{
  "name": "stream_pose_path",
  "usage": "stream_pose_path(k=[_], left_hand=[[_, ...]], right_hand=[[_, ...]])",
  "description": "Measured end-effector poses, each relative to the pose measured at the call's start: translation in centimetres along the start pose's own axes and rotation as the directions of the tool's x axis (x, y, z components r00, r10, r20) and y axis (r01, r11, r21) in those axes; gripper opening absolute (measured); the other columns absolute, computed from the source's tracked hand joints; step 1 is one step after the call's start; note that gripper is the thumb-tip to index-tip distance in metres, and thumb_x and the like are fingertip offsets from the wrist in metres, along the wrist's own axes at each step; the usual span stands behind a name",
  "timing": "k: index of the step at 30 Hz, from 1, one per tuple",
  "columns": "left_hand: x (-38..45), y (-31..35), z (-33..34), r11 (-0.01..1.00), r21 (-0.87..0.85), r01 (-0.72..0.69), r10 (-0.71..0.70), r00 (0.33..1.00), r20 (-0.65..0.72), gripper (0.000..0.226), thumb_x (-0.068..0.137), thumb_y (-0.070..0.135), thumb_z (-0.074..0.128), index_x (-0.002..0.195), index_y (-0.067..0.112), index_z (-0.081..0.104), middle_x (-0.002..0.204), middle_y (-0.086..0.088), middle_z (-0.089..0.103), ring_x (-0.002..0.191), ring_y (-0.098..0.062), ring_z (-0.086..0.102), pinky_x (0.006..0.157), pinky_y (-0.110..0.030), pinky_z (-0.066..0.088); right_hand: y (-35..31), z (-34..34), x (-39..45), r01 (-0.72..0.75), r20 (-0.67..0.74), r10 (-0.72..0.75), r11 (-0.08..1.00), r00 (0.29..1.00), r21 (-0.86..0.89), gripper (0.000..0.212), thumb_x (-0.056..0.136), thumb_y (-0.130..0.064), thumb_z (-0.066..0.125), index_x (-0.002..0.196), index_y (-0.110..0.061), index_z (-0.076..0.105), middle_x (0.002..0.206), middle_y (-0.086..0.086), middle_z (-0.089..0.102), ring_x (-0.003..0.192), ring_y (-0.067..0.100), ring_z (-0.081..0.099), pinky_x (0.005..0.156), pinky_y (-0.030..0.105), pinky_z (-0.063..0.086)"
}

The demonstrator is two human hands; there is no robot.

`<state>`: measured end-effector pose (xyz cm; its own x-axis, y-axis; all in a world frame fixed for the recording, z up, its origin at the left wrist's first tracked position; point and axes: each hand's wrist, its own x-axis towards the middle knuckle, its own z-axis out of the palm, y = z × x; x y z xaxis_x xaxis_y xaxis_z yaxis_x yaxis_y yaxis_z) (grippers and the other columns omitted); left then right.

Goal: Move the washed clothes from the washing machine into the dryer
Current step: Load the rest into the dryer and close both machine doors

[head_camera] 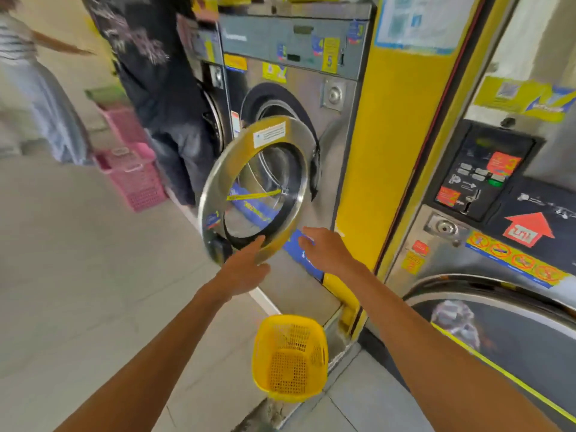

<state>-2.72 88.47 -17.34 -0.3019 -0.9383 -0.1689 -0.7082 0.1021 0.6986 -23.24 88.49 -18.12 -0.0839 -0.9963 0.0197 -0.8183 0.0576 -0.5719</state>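
I am standing before the steel front-loading washing machine [311, 98], its round steel-rimmed glass door [254, 188] hanging partly open, swung out from its hinge side toward me. My left hand [244, 269] is reaching up to the lower rim of that door, fingers [257, 244] spread and touching or nearly touching the metal edge; nothing is gripped in it. My right hand [324, 249] is hovering just right of the door's lower edge, in front of the washer's lower panel, palm down, fingers loosely extended, holding nothing.

Washed clothes: I cannot make them out; the drum opening behind the door is showing only dark and reflections.

Below the washer door, on the tiled floor, a small yellow plastic mesh basket [291, 358] is sitting upright, with nothing visible in it. Right of the washer, past a yellow pillar [374, 151], a second steel machine with a black coin panel [480, 169] is showing pale fabric behind its round window [498, 332]. Left of the washer, a person in dark clothing [156, 73] is standing by the neighbouring machine, pink plastic baskets [131, 163] stacked on the floor beside them.
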Motion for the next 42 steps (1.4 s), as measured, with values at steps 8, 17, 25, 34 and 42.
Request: stream_pose_path(k=[8, 17, 25, 34, 42], left_hand=[[1.3, -3.5, -9.5, 0.999, -0.037, 0.025, -0.033, 0.970, -0.241, 0.052, 0.091, 0.016, 0.054, 0.140, 0.029, 0.045, 0.130, -0.007, 0.059, 0.119, -0.031, 0.055, 0.087, -0.025, 0.039], [10.7, -8.2, -14.1, 0.998, -0.045, -0.037, 0.029, 0.986, -0.166, 0.055, 0.093, 0.016, 0.054, 0.143, 0.028, 0.034, 0.136, -0.002, 0.052, 0.119, -0.030, 0.054, 0.091, -0.032, 0.044], [16.2, -10.5, -16.6, 0.994, -0.111, 0.023, -0.023, 1.000, 0.002, 0.056, 0.095, 0.021, 0.047, 0.143, 0.043, 0.027, 0.115, 0.002, 0.062, 0.081, -0.014, 0.062, 0.055, -0.011, 0.043], [23.9, -12.9, -21.1, 0.965, -0.240, 0.108, -0.130, 0.988, -0.077, 0.041, 0.097, 0.022, 0.049, 0.136, 0.033, 0.038, 0.113, -0.007, 0.064, 0.078, -0.019, 0.064, 0.059, -0.026, 0.057], [33.3, -15.4, -28.1, 0.970, -0.234, 0.071, -0.089, 0.994, -0.066, 0.059, 0.087, 0.006, 0.065, 0.138, 0.024, 0.043, 0.120, 0.008, 0.054, 0.110, -0.014, 0.057, 0.091, -0.026, 0.048]], right_hand=[[-11.6, 3.9, 7.6, 0.252, -0.074, -0.246, 0.963, 0.967, 0.095, 0.033, 0.101, -0.019, 0.050, 0.130, -0.010, 0.063, 0.128, 0.015, 0.066, 0.122, 0.034, 0.058, 0.103, 0.039, 0.043], [-16.6, 7.0, 18.4, 0.273, -0.238, -0.283, 0.959, 0.929, -0.077, 0.057, 0.099, -0.025, 0.055, 0.152, -0.016, 0.036, 0.161, 0.004, 0.031, 0.146, 0.026, 0.030, 0.116, 0.044, 0.035], [-17.9, 8.3, 22.8, 0.202, -0.251, -0.301, 0.913, 0.920, -0.354, 0.064, 0.094, -0.051, 0.049, 0.150, -0.019, 0.043, 0.163, -0.001, 0.028, 0.153, 0.029, 0.016, 0.120, 0.049, 0.019], [-21.1, 11.6, 29.6, 0.174, -0.209, -0.304, 0.861, 0.930, -0.478, 0.075, 0.086, -0.017, 0.062, 0.154, -0.021, 0.031, 0.166, 0.001, 0.018, 0.153, 0.033, 0.014, 0.115, 0.061, 0.028], [-23.7, 15.7, 39.9, 0.093, -0.294, -0.274, 0.856, 0.916, -0.508, 0.083, 0.082, -0.014, 0.065, 0.155, -0.025, 0.028, 0.167, -0.001, 0.012, 0.154, 0.031, 0.006, 0.114, 0.067, 0.014]])
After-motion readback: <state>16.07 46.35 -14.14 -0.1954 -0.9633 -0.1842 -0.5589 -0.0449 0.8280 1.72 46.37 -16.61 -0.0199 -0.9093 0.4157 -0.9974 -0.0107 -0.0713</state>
